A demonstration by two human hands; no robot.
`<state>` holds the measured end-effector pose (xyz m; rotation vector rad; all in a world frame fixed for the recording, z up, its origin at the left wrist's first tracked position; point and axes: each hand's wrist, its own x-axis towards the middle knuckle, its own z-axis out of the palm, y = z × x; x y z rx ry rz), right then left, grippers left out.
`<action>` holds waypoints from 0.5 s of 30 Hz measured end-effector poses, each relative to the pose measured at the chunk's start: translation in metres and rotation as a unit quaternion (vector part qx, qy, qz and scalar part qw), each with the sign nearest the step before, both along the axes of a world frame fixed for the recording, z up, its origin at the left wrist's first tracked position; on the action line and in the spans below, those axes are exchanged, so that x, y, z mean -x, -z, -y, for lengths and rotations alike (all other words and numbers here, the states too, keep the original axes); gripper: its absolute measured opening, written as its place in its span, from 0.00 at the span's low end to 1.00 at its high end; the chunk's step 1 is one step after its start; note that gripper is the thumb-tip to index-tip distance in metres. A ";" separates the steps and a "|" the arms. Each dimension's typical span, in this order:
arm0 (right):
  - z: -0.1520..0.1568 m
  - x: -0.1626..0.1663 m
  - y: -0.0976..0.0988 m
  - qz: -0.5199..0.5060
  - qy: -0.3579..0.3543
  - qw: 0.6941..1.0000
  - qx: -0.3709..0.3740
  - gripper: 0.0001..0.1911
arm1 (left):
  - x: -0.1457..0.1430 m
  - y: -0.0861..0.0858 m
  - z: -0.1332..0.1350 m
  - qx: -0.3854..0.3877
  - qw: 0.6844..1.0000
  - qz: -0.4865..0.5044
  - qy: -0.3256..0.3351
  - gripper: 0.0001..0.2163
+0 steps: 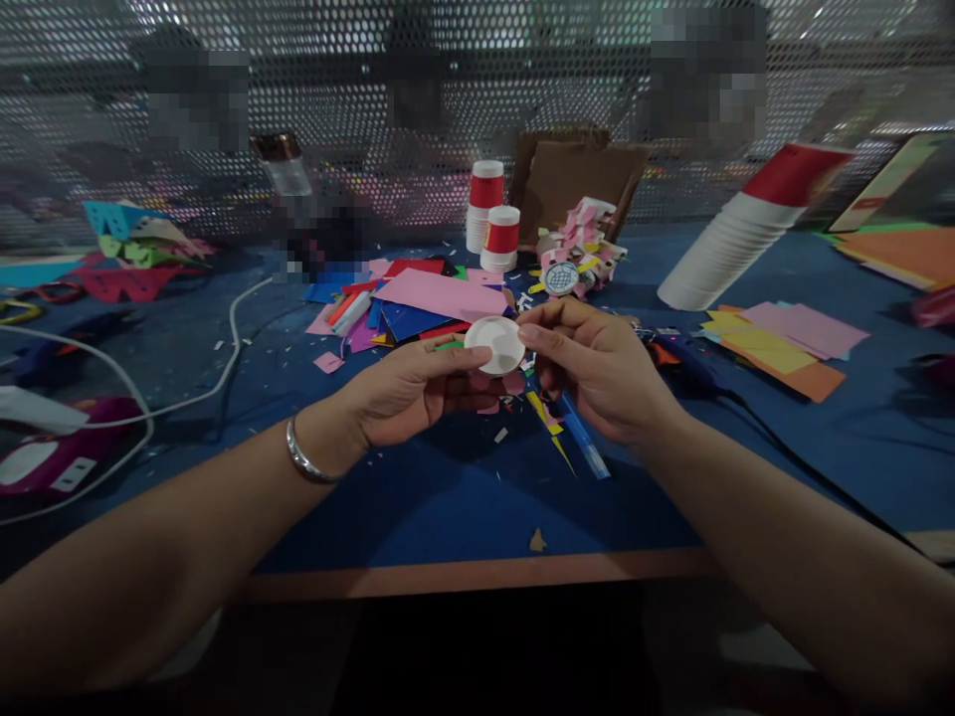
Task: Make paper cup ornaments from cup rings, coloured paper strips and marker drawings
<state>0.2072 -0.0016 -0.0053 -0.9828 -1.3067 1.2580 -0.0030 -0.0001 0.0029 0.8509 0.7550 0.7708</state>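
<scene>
A small white paper disc (494,345), with what looks like a rim around it, is held over the middle of the table. My left hand (407,388) grips its left side, thumb on top and fingers underneath. At the right edge, the thumb and forefinger of my right hand (589,358) pinch the rim. Beneath and behind the hands lies a heap of coloured paper, with a pink sheet (440,293) uppermost. A blue pen-like cutter (586,438) rests on the table below my right hand.
Red and white paper cups (486,204) stand at the back, near a brown cardboard piece (571,184). To the right are a tilted cup stack (735,239), paper sheets (795,338) and a corded glue gun (690,363). White cable (235,338) loops across the left.
</scene>
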 end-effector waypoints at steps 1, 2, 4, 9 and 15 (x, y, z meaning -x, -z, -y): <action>0.000 0.000 0.000 0.001 0.002 1.000 -0.003 0.25 | 0.000 0.000 0.000 -0.001 1.000 0.001 -0.001 0.08; 0.000 0.000 0.000 0.003 0.004 1.000 -0.007 0.24 | -0.001 0.001 0.000 -0.003 1.000 0.003 -0.002 0.08; 0.000 -0.001 0.000 0.010 0.006 1.000 -0.012 0.23 | -0.001 0.003 0.000 -0.005 1.000 0.010 -0.002 0.08; 0.000 -0.004 0.001 0.053 0.002 0.997 -0.049 0.20 | 0.001 0.005 -0.004 -0.010 0.999 0.028 -0.030 0.06; 0.005 -0.005 -0.003 0.166 0.034 0.974 -0.153 0.17 | 0.003 0.003 -0.013 -0.028 0.988 0.002 -0.151 0.02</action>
